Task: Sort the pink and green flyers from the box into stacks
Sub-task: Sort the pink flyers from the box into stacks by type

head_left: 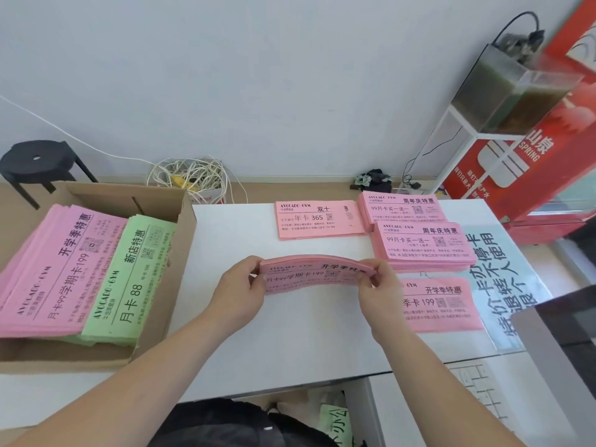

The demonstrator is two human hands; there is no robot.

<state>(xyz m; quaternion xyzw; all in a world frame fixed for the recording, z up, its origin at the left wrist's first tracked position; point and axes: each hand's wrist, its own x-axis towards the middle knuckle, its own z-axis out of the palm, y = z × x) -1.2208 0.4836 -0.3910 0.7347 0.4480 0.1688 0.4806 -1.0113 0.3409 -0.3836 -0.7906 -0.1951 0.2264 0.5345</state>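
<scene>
Head view: white tabletop (309, 333) with a cardboard box (180, 240) at left, holding pink and green flyers (96, 269) not yet sorted. Four pink stacks (422, 246) lie far and right. Left hand (240, 290) and right hand (379, 290) each pinch an end of a pink bundle (314, 274), bowed upward above the tabletop. Step in hand, as judged: squaring this bundle. Its heading appears to match the near-right stack (442, 304), so it probably goes there.
</scene>
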